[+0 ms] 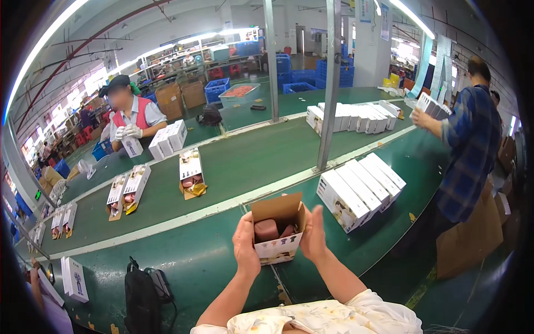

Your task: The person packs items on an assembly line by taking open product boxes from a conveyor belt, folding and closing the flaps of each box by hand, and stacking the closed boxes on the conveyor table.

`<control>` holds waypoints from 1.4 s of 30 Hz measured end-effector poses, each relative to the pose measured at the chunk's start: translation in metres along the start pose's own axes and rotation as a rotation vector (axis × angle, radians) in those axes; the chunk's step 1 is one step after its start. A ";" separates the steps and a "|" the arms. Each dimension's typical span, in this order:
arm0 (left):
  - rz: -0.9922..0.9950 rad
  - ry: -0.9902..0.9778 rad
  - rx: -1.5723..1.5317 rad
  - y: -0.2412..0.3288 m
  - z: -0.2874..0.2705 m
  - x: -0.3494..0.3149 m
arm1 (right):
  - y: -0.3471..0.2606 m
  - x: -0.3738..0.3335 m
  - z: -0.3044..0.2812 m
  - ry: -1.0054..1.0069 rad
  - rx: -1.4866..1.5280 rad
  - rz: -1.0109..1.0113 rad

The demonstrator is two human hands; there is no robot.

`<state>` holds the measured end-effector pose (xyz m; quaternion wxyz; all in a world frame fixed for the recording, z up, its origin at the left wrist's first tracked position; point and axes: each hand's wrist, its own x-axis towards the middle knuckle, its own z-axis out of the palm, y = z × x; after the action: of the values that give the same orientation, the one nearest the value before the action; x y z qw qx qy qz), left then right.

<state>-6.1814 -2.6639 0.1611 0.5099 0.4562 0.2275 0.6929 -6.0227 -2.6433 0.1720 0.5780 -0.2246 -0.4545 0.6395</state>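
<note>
Left hand (245,245) clasps the left side wall of a small open cardboard carton with a white printed front (277,228); fingers curl round the near corner. Right hand (314,234) lies flat against the carton's right wall, fingers straight, thumb side up. The carton is held between both hands, directly ahead at chest level, above the near edge of the green table (194,256). It stands upright with its mouth tilted toward the camera and its brown lid flap raised at the back. Both hands sit equally near.

Inside: a rounded pink-brown object (266,229), kind not discernible; its lower part is hidden by the front wall. The carton's underside is out of sight. Just right lies a row of closed white boxes (361,189).
</note>
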 end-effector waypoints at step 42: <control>0.483 -0.166 0.465 0.099 -0.176 -0.055 | 0.041 -0.027 0.184 -0.486 -1.147 -0.426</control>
<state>-6.3794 -2.7248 0.1324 0.2303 0.6557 0.2222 0.6838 -6.1884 -2.7243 0.2209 0.3618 -0.2513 -0.8752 0.2000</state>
